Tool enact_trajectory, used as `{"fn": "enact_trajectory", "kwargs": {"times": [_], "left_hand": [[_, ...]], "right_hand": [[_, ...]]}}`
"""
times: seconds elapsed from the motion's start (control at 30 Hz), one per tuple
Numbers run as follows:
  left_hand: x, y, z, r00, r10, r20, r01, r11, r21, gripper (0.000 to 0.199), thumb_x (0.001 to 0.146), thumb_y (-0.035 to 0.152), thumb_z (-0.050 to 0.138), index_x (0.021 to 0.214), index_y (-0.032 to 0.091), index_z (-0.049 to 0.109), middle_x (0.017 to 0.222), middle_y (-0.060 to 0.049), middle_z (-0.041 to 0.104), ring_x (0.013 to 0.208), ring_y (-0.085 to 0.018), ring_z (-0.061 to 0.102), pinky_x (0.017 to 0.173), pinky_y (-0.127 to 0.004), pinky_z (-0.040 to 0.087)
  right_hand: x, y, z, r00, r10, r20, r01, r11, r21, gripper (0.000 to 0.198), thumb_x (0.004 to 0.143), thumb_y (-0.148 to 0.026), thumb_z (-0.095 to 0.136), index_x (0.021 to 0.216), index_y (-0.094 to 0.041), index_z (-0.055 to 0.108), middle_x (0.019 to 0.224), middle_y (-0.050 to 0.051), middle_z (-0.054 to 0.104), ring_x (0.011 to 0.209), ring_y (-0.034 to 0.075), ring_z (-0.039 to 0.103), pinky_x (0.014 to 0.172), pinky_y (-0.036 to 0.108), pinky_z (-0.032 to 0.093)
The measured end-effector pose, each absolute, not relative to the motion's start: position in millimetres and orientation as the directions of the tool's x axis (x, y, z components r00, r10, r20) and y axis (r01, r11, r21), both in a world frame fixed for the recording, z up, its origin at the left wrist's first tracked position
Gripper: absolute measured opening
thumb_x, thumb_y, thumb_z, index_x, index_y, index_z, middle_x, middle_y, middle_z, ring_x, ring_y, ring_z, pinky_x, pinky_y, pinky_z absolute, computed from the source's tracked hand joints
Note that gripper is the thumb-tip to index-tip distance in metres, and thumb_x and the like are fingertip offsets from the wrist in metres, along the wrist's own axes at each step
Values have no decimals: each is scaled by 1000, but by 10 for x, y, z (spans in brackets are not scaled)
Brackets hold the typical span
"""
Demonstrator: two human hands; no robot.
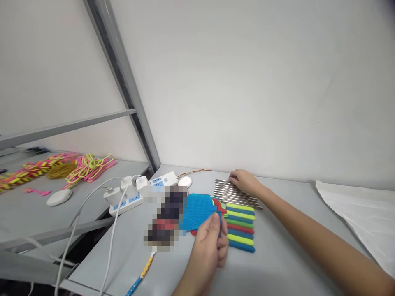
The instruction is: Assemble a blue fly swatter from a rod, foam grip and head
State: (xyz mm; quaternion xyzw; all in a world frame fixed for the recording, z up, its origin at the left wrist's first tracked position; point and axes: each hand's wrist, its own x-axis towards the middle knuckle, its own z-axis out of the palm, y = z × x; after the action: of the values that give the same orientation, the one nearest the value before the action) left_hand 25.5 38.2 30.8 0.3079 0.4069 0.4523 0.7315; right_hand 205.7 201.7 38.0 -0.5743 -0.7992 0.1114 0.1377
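Note:
My left hand [208, 244] is closed, with the thumb pressed on a dark blue stick-like piece [220, 220] whose upper end shows above the fingers. My right hand [243, 181] reaches to the far edge of a row of thin metal rods [236, 195], its fingers curled down at them; what lies between the fingertips is hidden. Just in front of the rods is a row of soft-looking coloured sticks [240, 231] in blue, yellow, green and red. Left of these, behind my left hand, lie blue mesh pieces [199, 209] with red and green ones partly under them.
A blurred-out device [169, 218] with a cable lies left of the mesh. Power strips [129, 201] with white plugs stand beside a metal frame post [135, 107]. Coloured cords [89, 168] lie on the left shelf, a white sheet [354, 218] at right. A wall closes the back.

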Motion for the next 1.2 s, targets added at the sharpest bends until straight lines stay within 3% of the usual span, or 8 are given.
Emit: {"fn": "enact_trajectory", "kwargs": {"times": [0.13, 0.43, 0.63, 0.77, 1.0, 1.1, 1.2], "left_hand": [[256, 390, 313, 311, 888, -339, -453, 452, 768, 54, 77, 74, 45, 71, 20, 38, 48, 11, 20, 38, -3, 11, 37, -16, 8], [232, 419, 319, 368, 840, -400, -494, 541, 681, 56, 69, 73, 57, 72, 19, 43, 47, 12, 20, 37, -1, 10, 38, -14, 8], [238, 427, 354, 331, 863, -382, -477, 503, 721, 54, 75, 72, 52, 73, 19, 44, 48, 11, 21, 38, -1, 10, 39, -16, 6], [246, 402, 401, 284, 891, -355, -449, 450, 771, 49, 82, 66, 48, 73, 19, 43, 51, 11, 20, 40, -2, 10, 40, -16, 7], [288, 380, 334, 378, 903, -206, -341, 342, 876, 39, 87, 57, 47, 80, 19, 46, 55, 9, 30, 39, -3, 17, 38, -17, 13], [323, 368, 304, 341, 934, -105, -273, 205, 940, 34, 88, 54, 48, 84, 20, 46, 57, 8, 33, 39, -4, 23, 38, -18, 19], [365, 302, 324, 269, 960, 74, -84, -53, 995, 27, 89, 47, 50, 93, 20, 52, 70, 3, 51, 54, -9, 46, 49, -20, 37]], "right_hand": [[1983, 2308, 270, -356, 931, 76, 880, 361, -309, 23, 89, -32, 49, 89, -20, 69, 97, 7, 63, 83, 17, 58, 68, 25, 37], [2006, 2424, 167, -415, 909, 25, 865, 403, -299, 12, 86, -28, 55, 87, -21, 66, 94, 5, 65, 79, 16, 58, 65, 24, 37], [1985, 2328, 248, -386, 920, 68, 880, 389, -273, 8, 86, -23, 54, 81, -19, 60, 87, 6, 67, 76, 18, 58, 66, 26, 34], [2022, 2195, 357, -331, 929, 164, 887, 365, -281, 8, 89, -22, 50, 86, -20, 57, 80, 4, 67, 69, 18, 57, 63, 28, 34], [2164, 1563, 618, -224, 874, 432, 855, 389, -343, 13, 96, -25, 38, 97, -21, 51, 96, 5, 64, 83, 18, 58, 70, 29, 42], [2219, 1117, 697, -157, 799, 581, 748, 480, -458, 11, 95, -29, 42, 101, -23, 50, 96, 5, 63, 85, 18, 60, 68, 29, 45], [2261, 702, 697, 0, 760, 650, 607, 516, -604, 14, 93, -33, 48, 105, -24, 48, 92, 3, 64, 83, 18, 61, 66, 29, 47]]}}
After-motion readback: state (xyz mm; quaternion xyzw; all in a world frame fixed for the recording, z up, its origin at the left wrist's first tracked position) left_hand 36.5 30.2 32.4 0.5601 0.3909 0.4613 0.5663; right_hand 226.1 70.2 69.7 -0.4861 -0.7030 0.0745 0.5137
